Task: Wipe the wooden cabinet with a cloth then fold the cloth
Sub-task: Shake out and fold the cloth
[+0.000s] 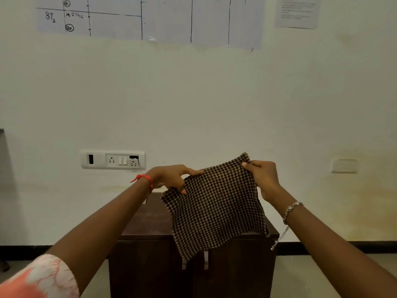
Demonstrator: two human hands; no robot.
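Observation:
A brown and beige checked cloth [217,207] hangs spread out in the air in front of me, above the dark wooden cabinet [150,250]. My left hand [171,178] pinches the cloth's upper left edge. Its upper right corner is pinched by my right hand [263,175], which sits a little higher. The cloth's lower part covers part of the cabinet's top and doors. The cabinet stands against the wall, low and two-doored, with pale handles near its middle.
A pale wall stands right behind the cabinet, with a white socket panel [112,159] to the left and paper charts [150,18] taped high up. A black skirting [343,247] runs along the floor. Light floor lies on both sides of the cabinet.

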